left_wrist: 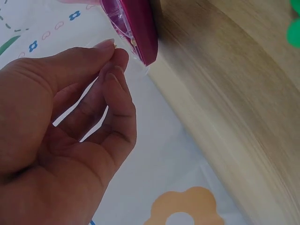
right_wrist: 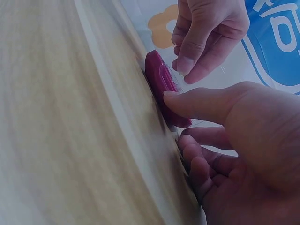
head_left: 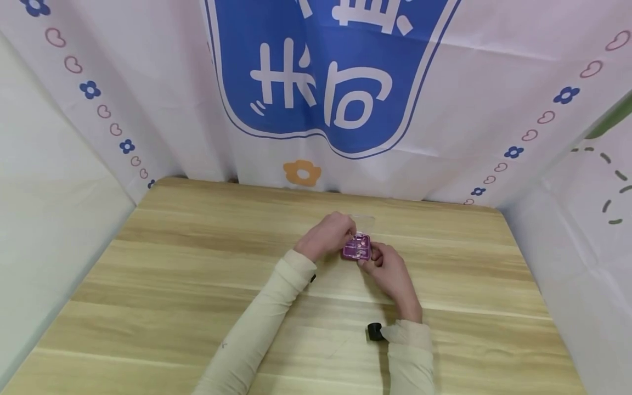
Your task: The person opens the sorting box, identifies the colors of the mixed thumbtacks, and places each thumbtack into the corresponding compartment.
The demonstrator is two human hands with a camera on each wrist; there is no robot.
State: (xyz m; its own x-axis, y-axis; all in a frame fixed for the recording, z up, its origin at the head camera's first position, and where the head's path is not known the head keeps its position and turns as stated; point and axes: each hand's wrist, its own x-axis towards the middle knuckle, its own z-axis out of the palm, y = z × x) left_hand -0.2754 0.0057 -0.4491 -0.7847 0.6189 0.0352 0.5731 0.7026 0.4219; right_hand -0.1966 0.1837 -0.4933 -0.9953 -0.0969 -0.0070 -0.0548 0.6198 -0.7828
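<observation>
A small magenta compartment box [head_left: 356,248] lies on the table with its clear lid [head_left: 362,222] raised at the far side. Tiny shiny pieces [head_left: 361,243] lie in its compartments. My right hand [head_left: 392,271] holds the box by its right side; in the right wrist view the thumb [right_wrist: 197,102] presses its near edge, with the fingers curled beside it. Over the box's left far corner, my left hand [head_left: 329,233] pinches a tiny pale gold piece [left_wrist: 116,46] between thumb and index fingertips, its kind too small to tell.
The wood-grain table [head_left: 173,285] ends at a white printed cloth [head_left: 187,142] just beyond the box. White side panels [head_left: 44,181] stand left and right. A black wrist device [head_left: 375,331] sits by the right sleeve.
</observation>
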